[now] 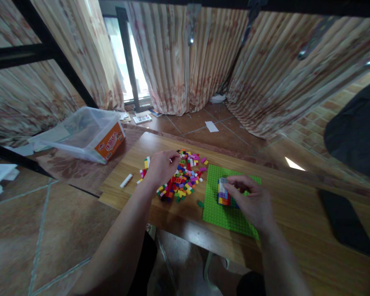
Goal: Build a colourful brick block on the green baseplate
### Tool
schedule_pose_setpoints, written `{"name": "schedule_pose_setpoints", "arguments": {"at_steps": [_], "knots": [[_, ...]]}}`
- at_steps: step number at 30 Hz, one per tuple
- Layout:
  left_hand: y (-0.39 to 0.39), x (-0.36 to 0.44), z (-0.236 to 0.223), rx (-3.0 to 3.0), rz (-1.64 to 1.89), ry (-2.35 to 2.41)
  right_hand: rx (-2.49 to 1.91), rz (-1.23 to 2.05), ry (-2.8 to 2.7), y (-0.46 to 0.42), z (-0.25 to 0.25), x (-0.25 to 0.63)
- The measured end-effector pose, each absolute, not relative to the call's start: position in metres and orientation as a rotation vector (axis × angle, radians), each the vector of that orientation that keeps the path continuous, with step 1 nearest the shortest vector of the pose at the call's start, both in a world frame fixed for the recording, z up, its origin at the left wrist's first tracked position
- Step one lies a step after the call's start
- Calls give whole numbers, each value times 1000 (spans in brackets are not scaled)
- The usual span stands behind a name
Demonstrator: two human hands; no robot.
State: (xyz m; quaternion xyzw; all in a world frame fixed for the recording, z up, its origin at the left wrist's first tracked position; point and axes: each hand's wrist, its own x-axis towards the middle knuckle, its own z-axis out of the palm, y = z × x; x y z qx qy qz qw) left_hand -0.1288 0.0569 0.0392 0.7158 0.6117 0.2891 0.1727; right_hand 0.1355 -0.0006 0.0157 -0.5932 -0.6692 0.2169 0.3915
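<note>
Seemingly mid-build — both grips unclear, left hand (162,166) apart, right hand (253,201) touching multicoloured plastic-brick block (225,195) inside green plastic baseplate's (211,201) left edge — alignment needed next.

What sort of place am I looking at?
Probably a room in a home: floral striped curtains, a patterned rug on the tiled floor, and colorful toy bricks heaped on a wooden table.

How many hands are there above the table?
2. The left hand is over the pile of loose bricks; the right hand is at the stacked bricks on the green baseplate.
</note>
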Motion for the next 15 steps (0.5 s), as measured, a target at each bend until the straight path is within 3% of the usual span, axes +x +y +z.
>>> {"name": "schedule_pose_setpoints", "arguments": {"at_steps": [4, 8, 15], "knots": [[57, -172, 49, 1884, 778, 1950, -1319, 648, -2171, -22, 17, 104], [43, -228, 62, 1699, 290, 2300, -1324, 421, -2433, -26, 9, 97], [25, -255, 59, 1633, -126, 2222, -1363, 363, -2484, -12, -6, 88]]}}
